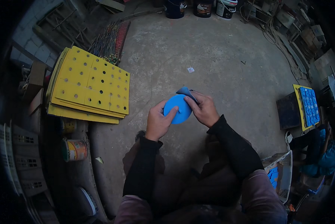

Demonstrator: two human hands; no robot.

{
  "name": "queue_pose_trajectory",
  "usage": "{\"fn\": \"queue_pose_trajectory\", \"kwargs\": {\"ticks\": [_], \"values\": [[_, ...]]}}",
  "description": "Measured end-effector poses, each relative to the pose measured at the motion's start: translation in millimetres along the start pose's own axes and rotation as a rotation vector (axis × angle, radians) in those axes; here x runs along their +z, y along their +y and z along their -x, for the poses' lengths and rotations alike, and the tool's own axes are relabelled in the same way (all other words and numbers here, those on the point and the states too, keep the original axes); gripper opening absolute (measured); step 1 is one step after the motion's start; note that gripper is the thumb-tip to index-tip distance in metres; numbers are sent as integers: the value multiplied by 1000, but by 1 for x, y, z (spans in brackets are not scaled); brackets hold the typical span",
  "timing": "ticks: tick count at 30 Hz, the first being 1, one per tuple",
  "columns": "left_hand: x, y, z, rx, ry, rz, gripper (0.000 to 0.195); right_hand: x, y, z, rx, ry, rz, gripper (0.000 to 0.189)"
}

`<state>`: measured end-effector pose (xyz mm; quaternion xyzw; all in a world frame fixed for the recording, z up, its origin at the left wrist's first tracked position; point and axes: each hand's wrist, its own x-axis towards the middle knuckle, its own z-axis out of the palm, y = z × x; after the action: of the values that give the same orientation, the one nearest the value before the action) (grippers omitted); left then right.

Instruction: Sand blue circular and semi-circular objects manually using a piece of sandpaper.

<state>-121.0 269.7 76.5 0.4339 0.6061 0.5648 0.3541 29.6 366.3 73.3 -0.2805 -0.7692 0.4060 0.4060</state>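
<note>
A flat blue disc [184, 116] with a small nub near its middle is held up in front of me. My left hand [158, 121] grips its left side, thumb across the face and fingers behind. My right hand [204, 108] pinches a folded grey-blue sheet [183, 90], which looks like sandpaper, against the disc's upper right edge. The right thumb lies at the rim of the disc. Most of the right fingers are hidden behind the sheet.
Left, yellow boards [80, 81] with holes are stacked near a bundle of thin rods [106, 42]. At right, a tray of blue discs [309, 106] stands beside a seated person [327, 156]. A plastic crate [286, 176] holds blue pieces. Buckets [202, 8] line the far floor.
</note>
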Motion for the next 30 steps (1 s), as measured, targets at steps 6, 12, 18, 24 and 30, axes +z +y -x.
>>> {"fn": "queue_pose_trajectory", "kwargs": {"ticks": [6,12,18,24,30], "values": [[3,-7,0,49,-46,-135,25,8,-10,-1,-389,-187,288,37],[-2,-5,-7,-25,234,360,26,12,-5,0,-177,-74,189,38],[-9,0,-8,-86,278,683,35,10,-7,4,91,-108,136,38],[-8,-5,-9,-189,124,703,33,3,-18,-5,-264,-170,180,41],[-23,1,-13,-115,391,878,38,18,-30,3,-363,-319,230,46]]}}
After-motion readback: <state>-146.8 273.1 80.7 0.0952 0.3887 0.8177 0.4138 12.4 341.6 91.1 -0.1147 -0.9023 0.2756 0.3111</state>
